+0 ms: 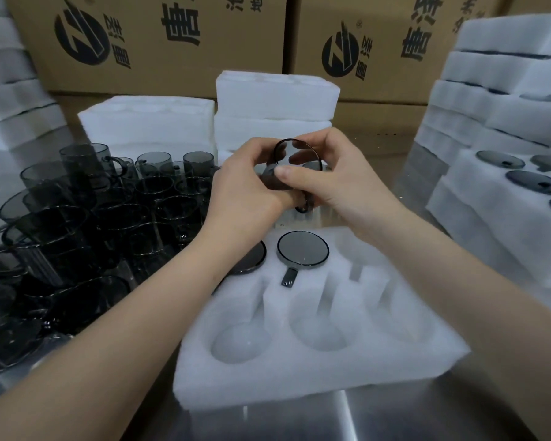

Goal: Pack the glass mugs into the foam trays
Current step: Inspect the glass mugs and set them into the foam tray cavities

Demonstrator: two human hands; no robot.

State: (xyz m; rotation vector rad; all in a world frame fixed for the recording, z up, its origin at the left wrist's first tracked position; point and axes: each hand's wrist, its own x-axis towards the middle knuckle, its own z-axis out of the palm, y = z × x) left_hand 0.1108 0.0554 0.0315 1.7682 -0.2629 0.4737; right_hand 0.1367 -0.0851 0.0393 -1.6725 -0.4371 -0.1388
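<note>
Head: left hand, right hand grip mug; carton reads 唐.

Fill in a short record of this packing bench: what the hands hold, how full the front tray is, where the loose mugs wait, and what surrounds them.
Hands: left hand and right hand both grip one smoky glass mug above the tray
Front foam tray: two mugs seated in the back row, other pockets empty
Loose mugs: crowded on the left
Surroundings: foam stacks behind, filled trays at right, cardboard boxes at back
</note>
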